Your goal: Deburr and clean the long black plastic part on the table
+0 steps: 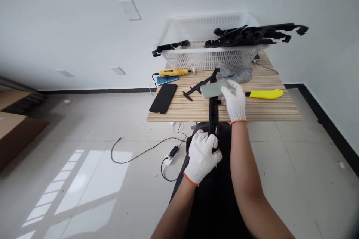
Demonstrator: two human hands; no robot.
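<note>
My left hand [203, 151], in a white knit glove with an orange cuff, is closed round the near end of a long black plastic part [213, 114]. The part runs out from my lap over the table's front edge. My gloved right hand [234, 99] grips the right end of a flat pale-green rectangular block [214, 89]. The block lies across the black part in view, hiding a stretch of it; whether they touch I cannot tell. Left of the block is a black caliper [196, 89]. A yellow-handled knife [266, 94] lies right of my right hand.
On the wooden table [190, 112] a white plastic basket [210, 58] holds several black plastic parts [252, 36], some overhanging its rim. Also there are a grey cloth [235, 73], a yellow corded rotary tool [174, 72], a blue item [167, 80] and a black phone [163, 98]. Cables [151, 152] trail on the floor.
</note>
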